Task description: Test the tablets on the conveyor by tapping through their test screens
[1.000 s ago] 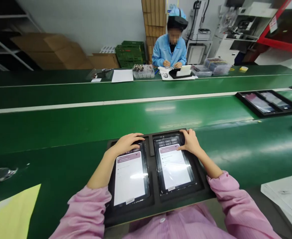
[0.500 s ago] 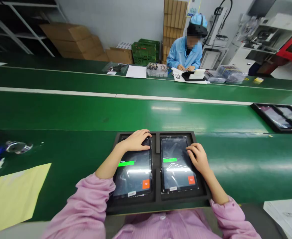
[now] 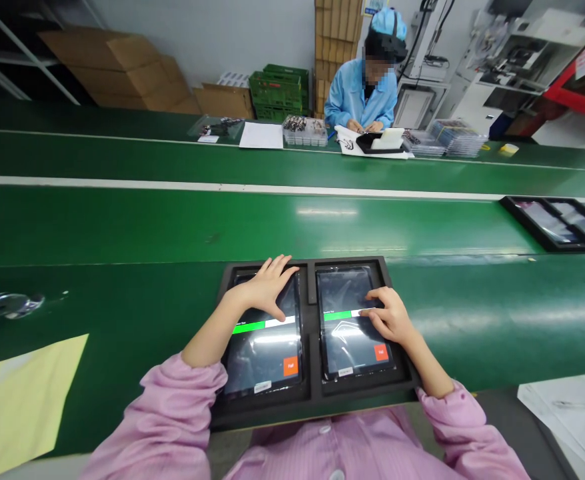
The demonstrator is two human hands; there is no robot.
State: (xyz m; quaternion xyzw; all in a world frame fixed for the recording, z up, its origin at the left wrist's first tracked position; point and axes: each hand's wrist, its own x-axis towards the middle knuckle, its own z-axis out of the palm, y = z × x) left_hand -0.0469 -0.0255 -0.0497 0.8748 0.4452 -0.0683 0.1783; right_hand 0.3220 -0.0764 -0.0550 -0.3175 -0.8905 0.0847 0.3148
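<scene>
1. From where I sit, the left hand (image 3: pixel 265 290) is open, fingers spread and palm down over the top of the left tablet (image 3: pixel 262 350), gripping nothing.
2. The right hand (image 3: pixel 390 317) is open too, only loosely curled, with its fingertips (image 3: pixel 368 312) on the screen of the right tablet (image 3: pixel 347 347). It isn't gripping anything either.
3. Both tablets lie flat, side by side, in separate pockets of a black foam tray (image 3: pixel 312 400), which sits on a green conveyor belt (image 3: pixel 122 227).
4. Each screen shows a green bar (image 3: pixel 248 327) partway along a white strip, plus an orange button (image 3: pixel 290 366) low on the right. I read those bars as progress bars, not yet full.
5. Across the belts, a co-worker (image 3: pixel 360 93) in a blue smock works with both hands, well apart from these two.
</scene>
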